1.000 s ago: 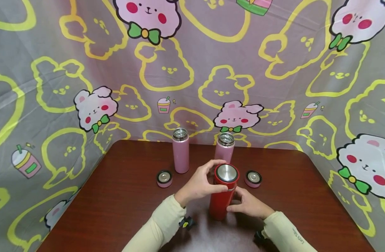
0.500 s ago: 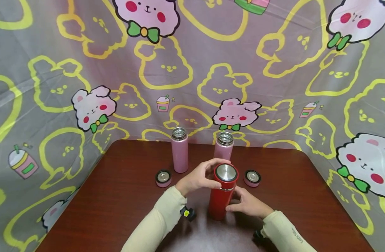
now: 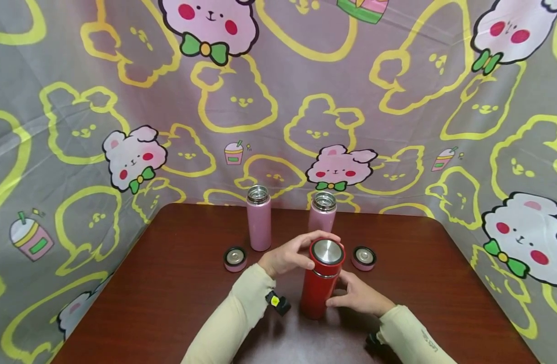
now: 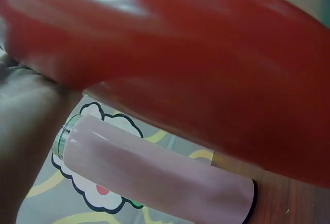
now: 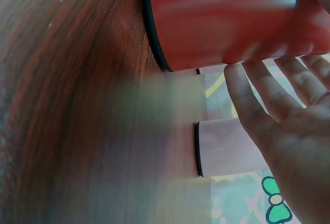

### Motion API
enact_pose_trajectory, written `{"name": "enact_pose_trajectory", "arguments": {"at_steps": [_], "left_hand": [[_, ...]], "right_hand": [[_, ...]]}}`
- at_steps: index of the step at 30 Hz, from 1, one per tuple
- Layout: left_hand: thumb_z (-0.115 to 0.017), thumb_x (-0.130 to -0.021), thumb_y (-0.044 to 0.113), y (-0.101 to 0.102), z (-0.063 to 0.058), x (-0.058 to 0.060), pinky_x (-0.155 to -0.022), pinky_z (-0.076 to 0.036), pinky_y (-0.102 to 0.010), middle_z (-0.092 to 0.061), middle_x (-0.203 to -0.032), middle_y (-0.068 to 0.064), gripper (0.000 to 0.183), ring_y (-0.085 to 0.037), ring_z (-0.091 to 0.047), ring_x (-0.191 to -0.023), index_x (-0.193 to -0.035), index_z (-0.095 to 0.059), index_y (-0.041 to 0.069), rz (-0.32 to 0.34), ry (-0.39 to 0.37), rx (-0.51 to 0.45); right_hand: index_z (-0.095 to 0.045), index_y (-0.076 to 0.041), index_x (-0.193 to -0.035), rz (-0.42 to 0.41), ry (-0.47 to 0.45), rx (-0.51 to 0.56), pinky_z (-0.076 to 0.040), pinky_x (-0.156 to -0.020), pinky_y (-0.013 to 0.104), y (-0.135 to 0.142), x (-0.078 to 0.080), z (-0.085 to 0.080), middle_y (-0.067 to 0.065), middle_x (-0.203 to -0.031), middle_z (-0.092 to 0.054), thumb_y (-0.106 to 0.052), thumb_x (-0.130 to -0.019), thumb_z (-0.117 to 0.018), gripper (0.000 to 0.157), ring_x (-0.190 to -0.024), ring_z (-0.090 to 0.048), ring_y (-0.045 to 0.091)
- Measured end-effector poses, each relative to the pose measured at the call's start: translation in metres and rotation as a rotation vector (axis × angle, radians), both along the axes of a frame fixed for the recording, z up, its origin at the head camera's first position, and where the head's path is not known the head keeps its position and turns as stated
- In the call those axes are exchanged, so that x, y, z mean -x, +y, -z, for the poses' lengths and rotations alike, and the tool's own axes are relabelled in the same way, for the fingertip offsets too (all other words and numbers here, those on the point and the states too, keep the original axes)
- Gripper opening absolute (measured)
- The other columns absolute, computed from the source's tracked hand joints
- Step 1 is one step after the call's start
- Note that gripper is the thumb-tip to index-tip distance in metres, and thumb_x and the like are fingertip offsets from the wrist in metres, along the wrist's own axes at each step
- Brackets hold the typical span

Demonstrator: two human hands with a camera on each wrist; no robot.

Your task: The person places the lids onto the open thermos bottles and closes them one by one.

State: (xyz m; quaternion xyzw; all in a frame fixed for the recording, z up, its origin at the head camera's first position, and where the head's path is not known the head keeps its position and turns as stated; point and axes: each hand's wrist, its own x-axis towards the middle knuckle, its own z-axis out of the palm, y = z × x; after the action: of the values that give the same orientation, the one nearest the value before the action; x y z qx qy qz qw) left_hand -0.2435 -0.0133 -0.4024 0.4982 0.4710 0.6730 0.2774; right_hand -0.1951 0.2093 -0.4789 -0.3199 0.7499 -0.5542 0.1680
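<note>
A red thermos (image 3: pixel 318 296) stands on the table, its black-rimmed base right at the wood in the right wrist view. Its red lid (image 3: pixel 327 252) has a shiny silver top, with a thin silver ring below it. My left hand (image 3: pixel 285 257) grips the lid, thumb in front and fingers round the far side. Lower down, my right hand (image 3: pixel 362 296) holds the body from the right, fingertips against the red wall. Most of the left wrist view is filled by the thermos, with a pink thermos (image 4: pixel 154 167) beyond it.
Behind stand two lidless pink thermoses, the left one (image 3: pixel 259 225) and the right one (image 3: pixel 322 218), partly hidden by my left hand. Their likely lids, a left pink lid (image 3: pixel 235 258) and a right pink lid (image 3: pixel 363 258), lie upside down on the brown table (image 3: pixel 169 283). A printed curtain (image 3: pixel 278 116) surrounds the table.
My left hand has turned round the lid, its thumb shifting left along the front and its fingers right over the far side. The right hand keeps its hold; the thermos stays in place.
</note>
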Motion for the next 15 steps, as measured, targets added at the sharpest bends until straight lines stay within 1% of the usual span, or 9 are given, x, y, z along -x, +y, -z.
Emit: {"name": "enact_pose_trajectory", "arguments": {"at_steps": [2, 4, 6, 8, 10, 12, 13, 15], "left_hand": [[-0.065, -0.078, 0.033, 0.001, 0.001, 0.001, -0.1, -0.037, -0.047, -0.051, -0.128, -0.002, 0.086, -0.021, -0.048, -0.117, -0.138, -0.024, -0.011, 0.027, -0.011, -0.015], [-0.064, -0.079, 0.031, 0.001, 0.001, 0.001, -0.101, -0.037, -0.047, -0.05, -0.13, -0.003, 0.085, -0.021, -0.047, -0.118, -0.139, -0.021, -0.011, 0.039, -0.011, -0.026], [-0.06, -0.079, 0.027, 0.0, 0.001, 0.0, -0.101, -0.036, -0.048, -0.047, -0.134, -0.006, 0.083, -0.022, -0.046, -0.12, -0.141, -0.019, -0.009, 0.035, -0.004, -0.03], [-0.056, -0.079, 0.022, -0.001, 0.0, -0.002, -0.101, -0.036, -0.049, -0.044, -0.138, -0.011, 0.079, -0.023, -0.045, -0.122, -0.143, -0.019, -0.005, 0.017, 0.016, -0.027], [-0.053, -0.078, 0.017, -0.003, -0.002, -0.004, -0.101, -0.036, -0.05, -0.039, -0.142, -0.015, 0.077, -0.025, -0.043, -0.124, -0.145, -0.019, -0.001, -0.012, 0.043, -0.016], [-0.053, -0.08, 0.016, -0.005, -0.004, -0.008, -0.1, -0.037, -0.05, -0.037, -0.144, -0.017, 0.074, -0.026, -0.043, -0.125, -0.146, -0.021, 0.003, -0.06, 0.077, 0.002], [-0.054, -0.082, 0.018, -0.006, -0.005, -0.01, -0.1, -0.038, -0.048, -0.036, -0.144, -0.016, 0.072, -0.026, -0.043, -0.125, -0.146, -0.023, 0.006, -0.094, 0.094, 0.017], [-0.058, -0.085, 0.025, -0.009, -0.006, -0.016, -0.099, -0.039, -0.045, -0.037, -0.144, -0.013, 0.07, -0.025, -0.044, -0.124, -0.145, -0.025, 0.007, -0.175, 0.122, 0.041]], "right_hand": [[-0.043, -0.009, -0.135, 0.001, -0.008, 0.002, -0.046, -0.092, 0.037, 0.0, 0.0, 0.0, 0.009, -0.123, -0.059, -0.01, -0.082, -0.073, 0.062, -0.107, -0.059, 0.024], [-0.043, -0.009, -0.136, 0.0, -0.007, 0.004, -0.046, -0.092, 0.037, -0.001, 0.0, 0.0, 0.009, -0.123, -0.059, -0.011, -0.082, -0.073, 0.062, -0.107, -0.059, 0.024], [-0.042, -0.007, -0.136, -0.003, 0.005, 0.008, -0.046, -0.092, 0.037, -0.001, 0.0, 0.001, 0.01, -0.123, -0.059, -0.01, -0.082, -0.073, 0.062, -0.106, -0.059, 0.024], [-0.043, -0.007, -0.136, -0.007, 0.017, 0.014, -0.047, -0.091, 0.037, -0.001, 0.001, 0.002, 0.01, -0.122, -0.059, -0.01, -0.082, -0.073, 0.062, -0.106, -0.06, 0.024], [-0.043, -0.006, -0.135, -0.011, 0.034, 0.02, -0.047, -0.091, 0.036, 0.0, 0.002, 0.003, 0.01, -0.122, -0.059, -0.009, -0.082, -0.073, 0.061, -0.105, -0.06, 0.023], [-0.043, -0.005, -0.135, -0.014, 0.043, 0.025, -0.047, -0.09, 0.035, 0.0, 0.003, 0.003, 0.011, -0.121, -0.059, -0.009, -0.083, -0.072, 0.06, -0.104, -0.06, 0.023], [-0.044, -0.006, -0.135, -0.012, 0.042, 0.025, -0.047, -0.09, 0.035, 0.0, 0.003, 0.004, 0.01, -0.121, -0.06, -0.009, -0.082, -0.073, 0.06, -0.104, -0.06, 0.022], [-0.044, -0.006, -0.134, -0.013, 0.041, 0.024, -0.047, -0.09, 0.034, 0.0, 0.003, 0.005, 0.01, -0.12, -0.06, -0.009, -0.082, -0.073, 0.059, -0.104, -0.06, 0.022]]}}
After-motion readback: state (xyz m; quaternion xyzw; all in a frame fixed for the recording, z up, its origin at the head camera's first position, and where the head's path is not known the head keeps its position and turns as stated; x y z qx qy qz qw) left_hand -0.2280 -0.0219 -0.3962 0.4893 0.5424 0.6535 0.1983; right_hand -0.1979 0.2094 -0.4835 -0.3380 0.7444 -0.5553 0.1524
